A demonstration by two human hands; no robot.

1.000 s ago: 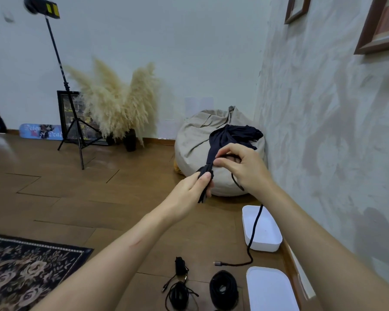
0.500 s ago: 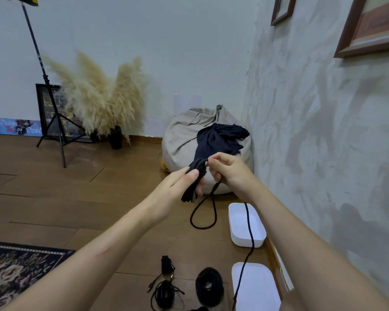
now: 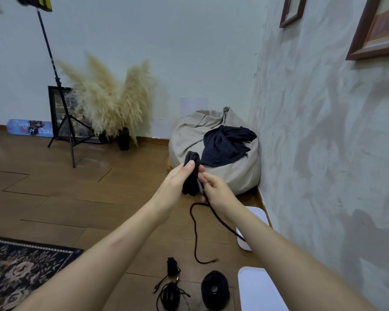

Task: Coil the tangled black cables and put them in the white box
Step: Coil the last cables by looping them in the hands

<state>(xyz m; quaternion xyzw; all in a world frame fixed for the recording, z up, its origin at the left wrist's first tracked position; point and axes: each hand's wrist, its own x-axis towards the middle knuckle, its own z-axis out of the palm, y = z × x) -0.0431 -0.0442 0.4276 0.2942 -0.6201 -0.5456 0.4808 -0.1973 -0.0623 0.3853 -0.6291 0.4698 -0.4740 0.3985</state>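
My left hand (image 3: 174,187) holds a bundle of black cable (image 3: 191,176) wound into loops, fingers wrapped round it at chest height. My right hand (image 3: 216,190) pinches the cable's free strand just beside the bundle. The loose tail (image 3: 195,234) hangs down in a loop, its plug end just above the floor. The white box (image 3: 259,215) lies on the floor by the wall, partly hidden by my right forearm. On the floor below lie a coiled black cable (image 3: 215,289), a looser coil (image 3: 170,296) and a small black bundle (image 3: 172,265).
A white lid (image 3: 258,288) lies near the bottom right. A beige beanbag (image 3: 231,173) with a dark cloth (image 3: 225,145) sits in the corner. A tripod (image 3: 65,122), pampas grass in a vase (image 3: 112,104) and a patterned rug (image 3: 20,270) stand to the left.
My right hand has dropped from the top of the bundle to its lower side. The hanging tail has grown shorter, its plug end lifted off the floor.
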